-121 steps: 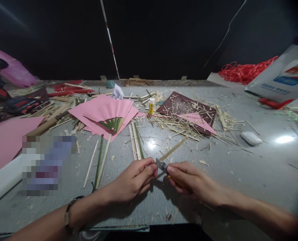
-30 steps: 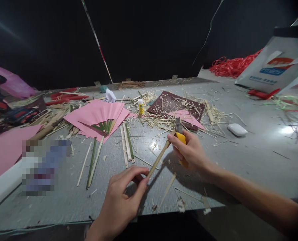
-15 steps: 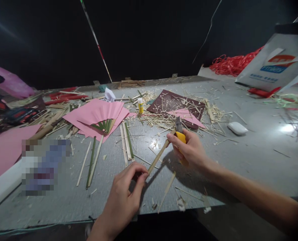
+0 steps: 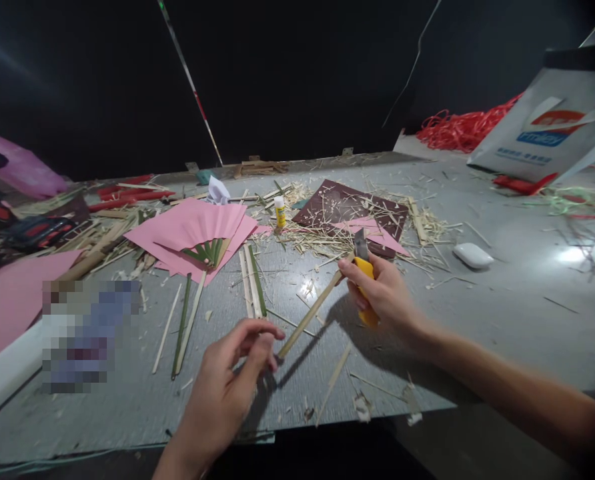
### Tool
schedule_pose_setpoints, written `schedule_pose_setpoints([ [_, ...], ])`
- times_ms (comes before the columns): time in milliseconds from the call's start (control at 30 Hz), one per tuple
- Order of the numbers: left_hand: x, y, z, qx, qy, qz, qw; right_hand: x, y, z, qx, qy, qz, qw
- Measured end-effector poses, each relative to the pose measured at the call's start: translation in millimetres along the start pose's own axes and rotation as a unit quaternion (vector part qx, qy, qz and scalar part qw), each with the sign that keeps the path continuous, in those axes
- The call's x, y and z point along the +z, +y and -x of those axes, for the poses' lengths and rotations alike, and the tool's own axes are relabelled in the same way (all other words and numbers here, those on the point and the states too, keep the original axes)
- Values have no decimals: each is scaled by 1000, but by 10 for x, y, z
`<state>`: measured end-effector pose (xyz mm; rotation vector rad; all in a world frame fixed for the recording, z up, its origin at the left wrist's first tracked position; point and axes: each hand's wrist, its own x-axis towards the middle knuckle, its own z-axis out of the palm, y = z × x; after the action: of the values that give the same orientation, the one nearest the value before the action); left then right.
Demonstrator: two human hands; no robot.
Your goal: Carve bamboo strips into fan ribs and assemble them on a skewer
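Note:
My right hand (image 4: 385, 293) is closed around a yellow utility knife (image 4: 365, 270), its metal end pointing up. The same hand pinches the upper end of a thin bamboo strip (image 4: 310, 315) that slants down to the left. My left hand (image 4: 227, 380) is beside the strip's lower end, fingers apart and holding nothing. Several bamboo slats (image 4: 252, 280) lie just beyond the left hand. Farther left is a pink pleated paper fan (image 4: 207, 230) with green bamboo ribs, resting on pink paper.
A glue stick (image 4: 280, 212) stands mid-table, near a dark brown board (image 4: 322, 200) strewn with bamboo shavings. To the right are a white rounded object (image 4: 472, 255) and a white bag (image 4: 512, 143). A power tool (image 4: 37, 230) sits at left. The table's front edge (image 4: 327, 428) is close.
My left hand has let go of the strip's lower end and moved left, its fingers opening. The right hand, with knife and strip, has shifted slightly right.

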<state>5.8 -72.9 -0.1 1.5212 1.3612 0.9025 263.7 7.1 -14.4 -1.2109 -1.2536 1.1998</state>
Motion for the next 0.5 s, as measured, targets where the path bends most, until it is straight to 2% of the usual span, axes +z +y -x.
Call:
schedule_pose_setpoints([
  [133,77,-11,-3,-67,-62,37,995,36,18,30,-5,-12,-10,1000],
  [200,32,-9,27,-86,-59,47,993,50,24,42,1,-35,-10,999],
  [267,-113,-28,74,-93,-12,47,995,61,26,51,19,-66,-25,997],
  [400,-602,-202,184,-85,154,-12,984,80,31,60,50,-97,-57,992],
  [500,-883,-396,267,-102,194,-40,975,89,45,63,50,-99,-60,992],
])
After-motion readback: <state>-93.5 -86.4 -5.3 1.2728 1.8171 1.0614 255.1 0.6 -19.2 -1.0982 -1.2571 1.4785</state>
